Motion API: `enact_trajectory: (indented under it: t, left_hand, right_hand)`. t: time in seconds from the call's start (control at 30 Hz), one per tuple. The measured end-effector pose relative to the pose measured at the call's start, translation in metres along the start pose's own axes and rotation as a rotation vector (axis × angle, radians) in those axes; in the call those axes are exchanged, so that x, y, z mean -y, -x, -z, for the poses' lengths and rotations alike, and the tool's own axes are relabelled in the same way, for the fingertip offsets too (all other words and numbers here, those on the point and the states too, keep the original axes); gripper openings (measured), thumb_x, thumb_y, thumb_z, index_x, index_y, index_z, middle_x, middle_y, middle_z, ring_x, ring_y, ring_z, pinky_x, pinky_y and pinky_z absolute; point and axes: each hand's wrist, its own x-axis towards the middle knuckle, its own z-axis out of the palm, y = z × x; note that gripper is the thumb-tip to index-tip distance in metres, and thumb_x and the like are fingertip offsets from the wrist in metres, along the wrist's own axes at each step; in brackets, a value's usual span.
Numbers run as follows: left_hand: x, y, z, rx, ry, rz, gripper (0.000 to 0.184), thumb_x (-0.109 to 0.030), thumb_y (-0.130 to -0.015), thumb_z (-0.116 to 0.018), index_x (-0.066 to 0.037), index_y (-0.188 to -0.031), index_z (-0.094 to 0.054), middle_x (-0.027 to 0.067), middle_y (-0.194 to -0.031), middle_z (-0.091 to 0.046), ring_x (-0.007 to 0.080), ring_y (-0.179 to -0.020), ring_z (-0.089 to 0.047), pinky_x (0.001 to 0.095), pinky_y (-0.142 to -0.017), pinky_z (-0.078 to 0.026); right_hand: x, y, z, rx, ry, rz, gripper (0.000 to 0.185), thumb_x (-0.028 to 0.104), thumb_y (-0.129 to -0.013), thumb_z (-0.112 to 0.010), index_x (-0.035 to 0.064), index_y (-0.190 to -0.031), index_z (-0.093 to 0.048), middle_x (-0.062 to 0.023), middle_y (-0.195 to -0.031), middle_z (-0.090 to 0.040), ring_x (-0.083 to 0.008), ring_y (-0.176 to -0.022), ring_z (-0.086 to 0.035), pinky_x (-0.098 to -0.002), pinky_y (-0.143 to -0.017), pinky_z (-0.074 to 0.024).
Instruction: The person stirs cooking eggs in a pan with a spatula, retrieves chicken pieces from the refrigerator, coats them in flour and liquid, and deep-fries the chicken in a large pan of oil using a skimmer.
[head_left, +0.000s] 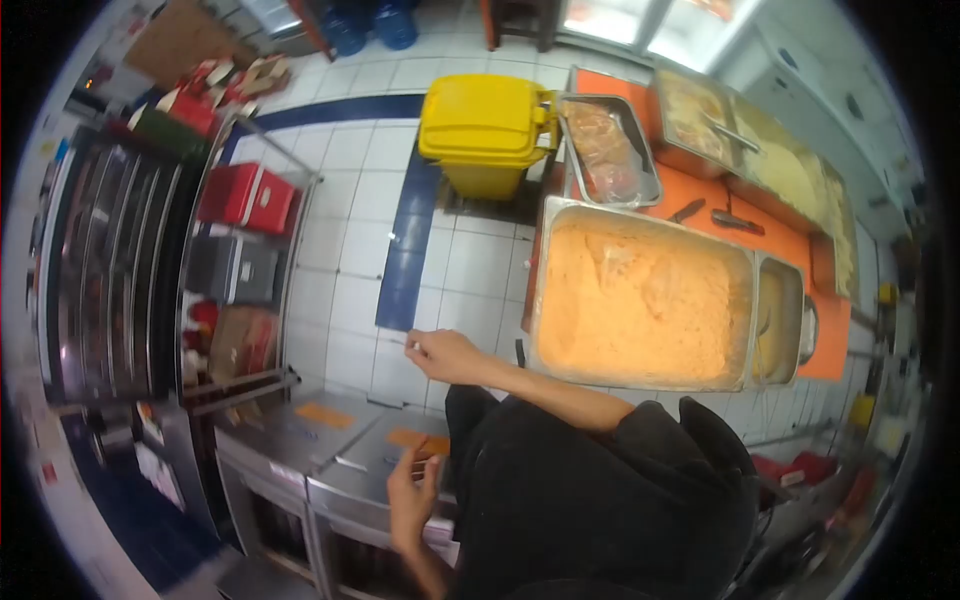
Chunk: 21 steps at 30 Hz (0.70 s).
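My right hand [445,357] reaches out over the tiled floor with its fingers closed. A small pale tip shows at the fingertips, too blurred to name. Below it, my left hand [412,492] is raised beside the steel counter, its fingers loosely bent and apart, with nothing clear in them. An orange strip [418,440] lies on the counter just behind the left fingers. To the right of my right arm stands a large steel pan [640,300] of orange, paste-like food. A narrower steel pan [778,320] with a utensil in it adjoins this one.
A yellow lidded bin [478,120] stands on the floor ahead. On the orange table [690,205] are a tray of plastic-wrapped food [610,150], knives and more filled pans. At left, a rack holds a red box [245,195] and a grey box [232,270]. Steel counters [340,440] lie below.
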Motion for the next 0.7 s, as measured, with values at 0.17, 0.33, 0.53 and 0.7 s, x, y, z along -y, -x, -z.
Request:
enact_trajectory:
  t: [0.17,0.33,0.53,0.7]
  left_hand:
    - [-0.001,-0.138,0.127,0.026,-0.311,-0.151,0.037,-0.015,-0.092,-0.063,-0.005,-0.128,-0.058,0.0131,-0.091,-0.066,0.0198,-0.082,-0.065,0.0337,-0.079,-0.053]
    - [-0.048,-0.358,0.233,0.205,0.41,-0.346,0.036,-0.024,-0.097,-0.055,-0.002,-0.126,-0.057,0.0073,-0.091,-0.065,0.0141,-0.08,-0.061,0.0289,-0.075,-0.05]
    - [0.163,-0.723,0.247,0.293,-0.273,0.028,0.027,-0.026,-0.093,-0.054,-0.005,-0.099,-0.068,0.0104,-0.081,-0.067,0.0219,-0.073,-0.064,0.0413,-0.061,-0.052]
    - [0.185,-0.745,0.242,0.248,0.18,0.119,0.03,-0.03,-0.098,-0.054,-0.005,-0.11,-0.063,0.0094,-0.078,-0.067,0.0174,-0.063,-0.066,0.0291,-0.047,-0.052]
  right_hand:
    - [-0.053,-0.07,0.026,-0.276,0.051,-0.261,0.024,0.027,-0.092,-0.052,0.0063,-0.102,-0.062,-0.0184,-0.086,-0.069,-0.0397,-0.086,-0.065,-0.0493,-0.075,-0.0501]
    - [-0.11,-0.12,0.01,-0.483,0.089,-0.528,0.026,0.026,-0.091,-0.052,0.0051,-0.101,-0.062,-0.0185,-0.084,-0.069,-0.0386,-0.083,-0.067,-0.0477,-0.074,-0.0518]
    - [-0.26,-0.127,-0.055,-0.534,-0.122,-0.732,0.021,0.017,-0.08,-0.056,-0.0021,-0.075,-0.063,-0.0108,-0.057,-0.061,-0.0199,-0.045,-0.058,-0.0333,-0.041,-0.0465]
    - [-0.366,-0.133,-0.116,-0.613,-0.361,-1.099,0.031,0.027,-0.078,-0.057,-0.0004,-0.066,-0.066,-0.0159,-0.065,-0.066,-0.027,-0.059,-0.065,-0.0432,-0.058,-0.051]
